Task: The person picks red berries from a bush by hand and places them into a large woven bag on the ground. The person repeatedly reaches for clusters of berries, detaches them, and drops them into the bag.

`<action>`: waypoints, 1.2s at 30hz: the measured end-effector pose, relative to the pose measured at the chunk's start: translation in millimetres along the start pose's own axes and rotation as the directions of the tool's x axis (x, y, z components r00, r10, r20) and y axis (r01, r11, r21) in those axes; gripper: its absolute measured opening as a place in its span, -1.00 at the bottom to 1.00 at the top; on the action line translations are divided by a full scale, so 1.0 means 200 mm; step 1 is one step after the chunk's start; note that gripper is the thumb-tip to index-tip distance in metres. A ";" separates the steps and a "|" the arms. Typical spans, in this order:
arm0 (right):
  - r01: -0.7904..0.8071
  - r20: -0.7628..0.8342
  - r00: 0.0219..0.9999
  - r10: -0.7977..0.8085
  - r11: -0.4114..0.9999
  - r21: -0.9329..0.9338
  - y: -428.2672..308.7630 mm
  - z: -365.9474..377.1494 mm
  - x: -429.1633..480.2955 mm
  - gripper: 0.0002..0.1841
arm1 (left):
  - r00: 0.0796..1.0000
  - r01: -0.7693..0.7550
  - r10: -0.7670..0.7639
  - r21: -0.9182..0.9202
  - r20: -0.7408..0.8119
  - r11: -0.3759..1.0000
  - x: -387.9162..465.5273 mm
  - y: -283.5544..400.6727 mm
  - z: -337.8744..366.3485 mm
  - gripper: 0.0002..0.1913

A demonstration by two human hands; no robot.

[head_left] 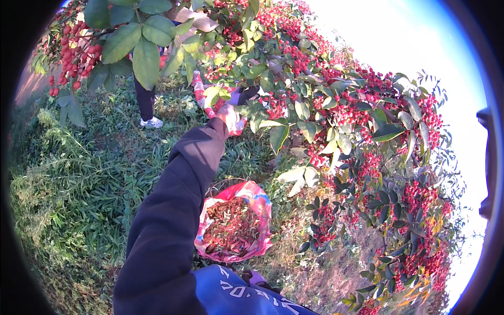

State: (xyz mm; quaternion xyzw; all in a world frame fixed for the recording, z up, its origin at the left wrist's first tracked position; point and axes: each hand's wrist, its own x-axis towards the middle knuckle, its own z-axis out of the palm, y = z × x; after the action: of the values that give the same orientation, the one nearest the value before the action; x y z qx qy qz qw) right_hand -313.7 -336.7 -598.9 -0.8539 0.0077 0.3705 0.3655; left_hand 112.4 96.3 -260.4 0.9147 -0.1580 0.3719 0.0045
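Note:
My left hand (228,117) reaches forward at the end of a dark sleeve, among the lower leaves of a Sichuan pepper tree (299,110). Close to its fingers hang green leaves (215,93) and red berries. Glare and foliage blur the fingers, so their grip is unclear. My right hand is out of view. Below the left forearm stands a basket (271,220) lined with pink patterned plastic. It holds picked red berries (232,224) mixed with bits of leaf. Thick berry clusters (350,114) cover the branches on the right.
Another person's dark trouser leg (145,98) and white shoe (151,122) show behind leaves at upper left. Pink patterned material (199,90) lies beyond my hand. A leafy branch with berries (73,59) hangs close overhead. Grass and weeds (86,177) cover the ground.

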 end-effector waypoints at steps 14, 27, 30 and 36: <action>0.087 0.009 0.996 -0.087 0.996 0.007 -0.13 -0.03 0.01 -0.48 | 0.884 0.453 -0.175 -0.704 0.433 0.547 -0.36 0.25 0.23 -0.70; 0.304 -0.019 0.951 -0.309 0.942 -0.139 -0.09 0.03 0.33 -0.48 | 0.881 -0.457 -0.283 -0.836 -0.379 -0.304 -0.35 0.77 -1.60 -0.66; 0.291 0.006 0.957 -0.291 0.957 -0.009 -0.11 0.03 0.37 -0.53 | 0.758 -0.256 -0.445 -0.844 -0.477 0.470 -0.18 0.80 -1.71 -0.69; 0.334 -0.048 0.939 -0.339 0.938 -0.091 -0.09 0.05 0.41 -0.60 | 0.873 -0.127 -0.166 -0.542 -0.459 0.831 0.04 0.87 -1.67 -0.67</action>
State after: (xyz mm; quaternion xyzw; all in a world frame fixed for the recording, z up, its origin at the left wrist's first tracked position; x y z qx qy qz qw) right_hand -255.1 -296.2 -643.5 -0.8681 -0.1422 0.2751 0.3878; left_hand -159.7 -28.3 -33.4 0.7511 -0.2429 0.5278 0.3136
